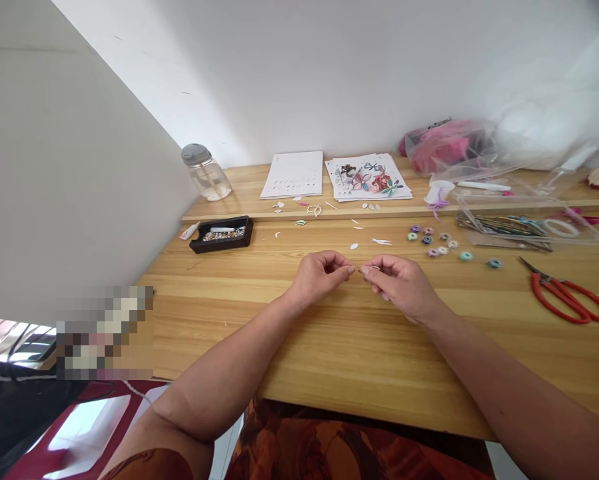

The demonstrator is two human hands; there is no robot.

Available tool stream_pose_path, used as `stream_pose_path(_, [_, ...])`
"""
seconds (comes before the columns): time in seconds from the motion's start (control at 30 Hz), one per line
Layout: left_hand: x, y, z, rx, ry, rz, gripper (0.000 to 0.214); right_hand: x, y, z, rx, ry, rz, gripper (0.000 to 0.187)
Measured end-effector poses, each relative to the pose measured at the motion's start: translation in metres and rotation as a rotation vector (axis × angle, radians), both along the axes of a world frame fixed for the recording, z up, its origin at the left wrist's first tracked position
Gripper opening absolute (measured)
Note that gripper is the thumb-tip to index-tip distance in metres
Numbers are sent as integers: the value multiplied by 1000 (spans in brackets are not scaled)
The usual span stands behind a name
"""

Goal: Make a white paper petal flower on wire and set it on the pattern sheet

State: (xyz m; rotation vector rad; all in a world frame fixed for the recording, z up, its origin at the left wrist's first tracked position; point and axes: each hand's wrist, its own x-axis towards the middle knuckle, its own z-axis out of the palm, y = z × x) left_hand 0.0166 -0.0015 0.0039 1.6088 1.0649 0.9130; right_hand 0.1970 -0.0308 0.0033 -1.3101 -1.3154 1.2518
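My left hand (322,275) and my right hand (398,283) rest on the wooden table (329,347), fingertips almost meeting at the middle. Both are pinched shut. Between them lies something tiny and thin, perhaps a paper strip on a thin tool (366,270); it is too small to name. Small white paper petals (379,241) lie just beyond my fingers. To the right sit several small coloured paper coils (442,243).
Red scissors (566,297) lie at the right. A black tray (222,235) and a glass jar (206,175) stand at the back left. White sheets (293,175), a sheet with paper flowers (366,177), a clear plastic box (524,220) and plastic bags (454,147) line the back.
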Motion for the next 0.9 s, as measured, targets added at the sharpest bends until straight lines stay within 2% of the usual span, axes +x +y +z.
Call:
stream_pose_path(0.1, [1, -4, 1, 149, 74, 21, 21, 0, 0, 1, -159, 134, 71, 38])
stream_pose_path(0.2, [1, -7, 1, 373, 157, 12, 13, 2, 0, 3, -334, 273, 130, 40])
stream_pose_path(0.27, [0, -7, 1, 498, 194, 5, 10, 3, 0, 4, -385, 329, 151, 36])
stream_pose_path(0.33, [0, -7, 0, 549, 204, 1, 10, 4, 0, 3, -403, 365, 177, 32])
stream_pose_path(0.57, [0, -6, -1, 501, 132, -3, 15, 6, 1, 1, -422, 429, 159, 31])
stream_pose_path(0.73, [0, -7, -1, 496, 170, 5, 15, 4, 1, 1, -397, 392, 174, 34])
stream_pose_path(0.83, [-1, -8, 1, 476, 218, 4, 15, 2, 0, 0, -344, 337, 182, 37])
stream_pose_path(0.9, [-2, -8, 2, 402, 228, 1, 15, 1, -1, -1, -257, 247, 163, 36])
